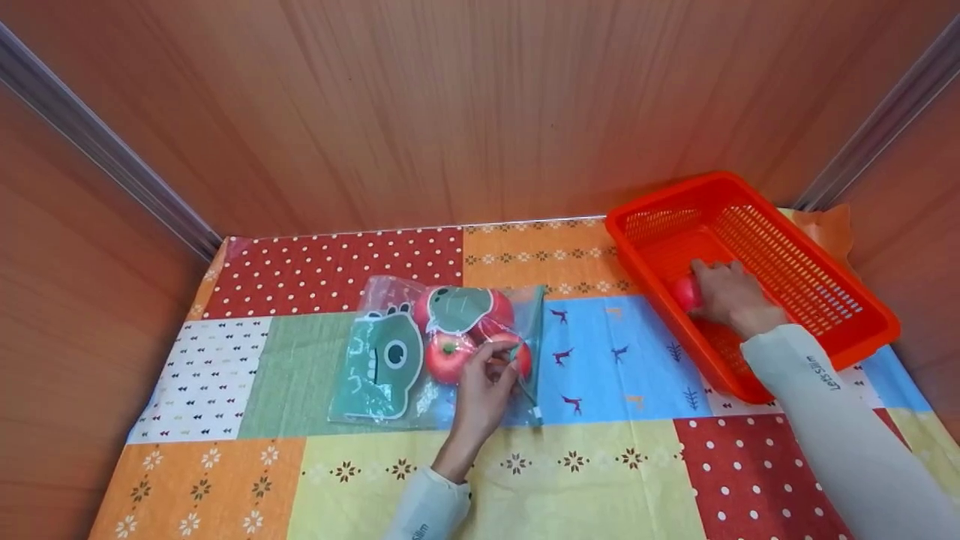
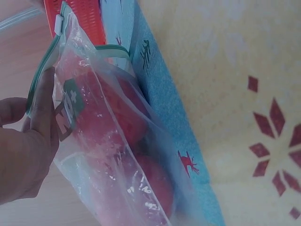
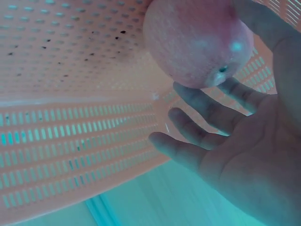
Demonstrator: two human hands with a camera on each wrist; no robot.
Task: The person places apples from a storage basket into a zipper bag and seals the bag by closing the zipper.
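On the cloth lies a clear slider zip bag (image 1: 379, 401) printed with a green cartoon face. Several red apples (image 1: 447, 360) show through its plastic. My left hand (image 1: 482, 388) pinches the green-edged mouth of the bag between thumb and fingers, lifting that side, as the left wrist view shows; the white slider (image 2: 58, 24) sits at one end. Inside the red basket (image 1: 874, 322), my right hand (image 1: 731, 296) holds another apple (image 3: 200, 42). In the right wrist view the thumb lies on one side of this apple and the fingertips touch its underside.
The slotted basket stands at the right on a patchwork cloth (image 1: 600, 480). A wood-grain panel (image 1: 420, 112) rises behind, and similar panels close both sides. Past the basket's far right side lies an orange piece (image 1: 829, 229) of unclear kind.
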